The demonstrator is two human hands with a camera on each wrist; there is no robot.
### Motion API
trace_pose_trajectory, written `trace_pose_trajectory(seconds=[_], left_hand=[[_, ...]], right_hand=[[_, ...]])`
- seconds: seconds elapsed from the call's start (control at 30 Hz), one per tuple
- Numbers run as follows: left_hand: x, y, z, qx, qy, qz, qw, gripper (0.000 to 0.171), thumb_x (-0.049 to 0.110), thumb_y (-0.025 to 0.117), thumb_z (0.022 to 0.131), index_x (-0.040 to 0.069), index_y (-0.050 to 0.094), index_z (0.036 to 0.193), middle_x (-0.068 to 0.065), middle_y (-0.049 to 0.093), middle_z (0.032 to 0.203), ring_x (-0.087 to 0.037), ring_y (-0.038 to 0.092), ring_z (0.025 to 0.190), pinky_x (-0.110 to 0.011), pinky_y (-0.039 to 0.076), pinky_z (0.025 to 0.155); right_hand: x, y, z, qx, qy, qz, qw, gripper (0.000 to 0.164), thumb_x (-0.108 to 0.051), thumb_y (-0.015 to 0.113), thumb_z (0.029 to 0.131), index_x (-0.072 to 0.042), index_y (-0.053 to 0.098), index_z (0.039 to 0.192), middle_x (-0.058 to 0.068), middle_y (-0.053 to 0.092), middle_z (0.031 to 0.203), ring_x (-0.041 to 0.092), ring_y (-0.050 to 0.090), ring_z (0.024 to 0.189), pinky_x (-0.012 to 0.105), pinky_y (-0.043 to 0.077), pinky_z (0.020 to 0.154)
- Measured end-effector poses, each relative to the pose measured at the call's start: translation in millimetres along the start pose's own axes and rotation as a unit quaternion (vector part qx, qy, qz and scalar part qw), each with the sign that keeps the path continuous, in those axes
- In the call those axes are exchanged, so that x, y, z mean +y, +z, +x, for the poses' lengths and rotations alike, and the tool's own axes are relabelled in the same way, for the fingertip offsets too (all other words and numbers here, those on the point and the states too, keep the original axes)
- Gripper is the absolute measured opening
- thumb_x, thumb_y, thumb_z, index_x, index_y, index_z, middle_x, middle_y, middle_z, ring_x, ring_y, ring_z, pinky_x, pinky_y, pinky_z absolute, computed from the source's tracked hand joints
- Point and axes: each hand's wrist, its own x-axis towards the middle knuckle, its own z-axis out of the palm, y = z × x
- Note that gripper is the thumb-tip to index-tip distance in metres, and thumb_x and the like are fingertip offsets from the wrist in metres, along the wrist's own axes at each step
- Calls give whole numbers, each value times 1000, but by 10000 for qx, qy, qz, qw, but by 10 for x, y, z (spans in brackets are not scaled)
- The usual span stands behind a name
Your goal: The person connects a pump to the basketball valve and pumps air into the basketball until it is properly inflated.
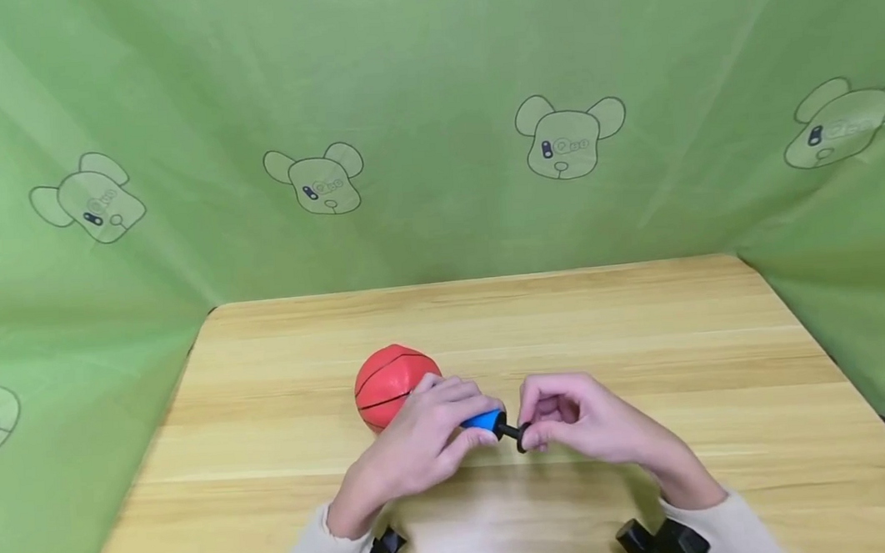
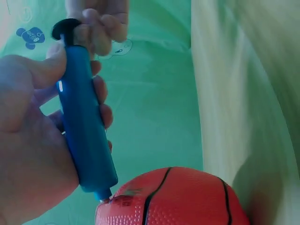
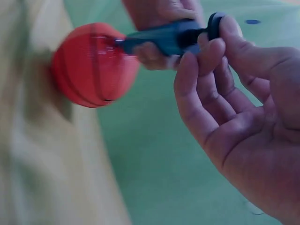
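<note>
My left hand (image 1: 421, 436) grips a blue hand pump (image 2: 86, 117), its fingers wrapped round the barrel. The pump's nozzle end meets a red ball (image 1: 388, 384) with black seam lines, which rests on the table and looks partly sunken on top. With thumb and fingertips, my right hand (image 1: 593, 419) pinches the black handle (image 3: 215, 26) at the pump's other end. A short length of black rod shows between handle and barrel. In the left wrist view the nozzle tip is hidden at the ball's surface.
The wooden table (image 1: 565, 328) is bordered at the back and sides by a green cloth (image 1: 440, 226) printed with bear faces. Black camera mounts (image 1: 662, 540) sit at both wrists, below the light sleeves (image 1: 726, 529).
</note>
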Motion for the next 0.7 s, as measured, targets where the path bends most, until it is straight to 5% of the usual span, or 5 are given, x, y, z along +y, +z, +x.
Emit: trace_pose_trajectory(seconds=[0.2,0.3,0.5,0.7], left_hand=[[-38,-46,-5,-93,63,-308,9995,25,39,55,106,22,69,118,15,60,96,-1,54,92,-30,36,90],[-88,-88,-16,18,-22,-474,9989,24,37,57,106,21,69,119,15,61,98,-1,55,94,-32,37,92],[-201,-161,-44,233,-263,-440,9984,24,33,60,105,18,69,121,15,61,97,-2,54,93,-33,35,92],[-99,-82,-2,211,-346,-210,9990,26,33,61,104,16,70,120,10,67,105,-5,58,98,-31,35,87]], right_hand=[[-163,-13,-26,36,34,-379,9993,19,6,71,92,-12,65,95,5,69,84,18,68,71,33,56,61],[-284,-116,-117,-94,-570,-513,9970,29,16,70,87,-11,63,97,4,64,82,19,62,64,30,52,55],[-325,-281,-256,-398,-1629,77,9858,40,33,62,77,2,59,102,11,56,85,21,55,64,30,49,50],[-159,-180,-116,-115,-1040,45,9945,33,26,64,84,-3,62,100,11,61,85,22,60,64,31,53,54]])
